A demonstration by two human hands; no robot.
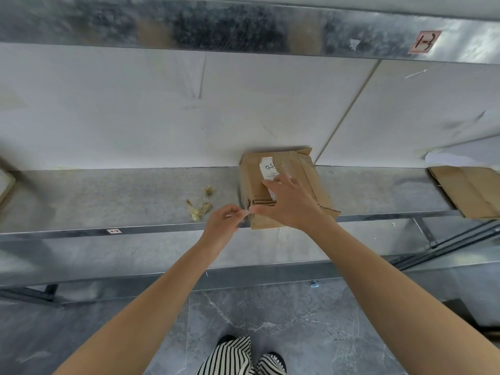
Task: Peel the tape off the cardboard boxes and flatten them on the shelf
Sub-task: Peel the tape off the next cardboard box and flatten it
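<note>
Two bare hands worked at one small cardboard box [308, 177] that sat on the grey metal shelf [108, 198], its far end against the white wall [135, 104] and its near end slightly overhanging the shelf's front edge. The right hand [292, 201] lay on top of the box with its fingers spread and fairly straight, partly covering a white label [266, 167], while its thumb reached toward the box's near left corner. The left hand [220, 226] was just beside that corner, its thumb and fingertips pinching a short strip of clear tape [244, 213] that ran from the corner to the hand. Whether the right thumb also touched the strip could not be told. On the shelf to the left of the box, near but apart from it, lay yellowish crumpled wads of tape [201, 207]. Well to the right, a piece of flattened cardboard [470, 190] rested on the same shelf and overhung its front edge. A small sticker [113, 231] sat on the shelf's front rail, and a pink-edged sticker [424, 41] was on the metal beam [243, 25] above. Below, striped trousers [232, 355] showed over the grey tiled floor [270, 315].
</note>
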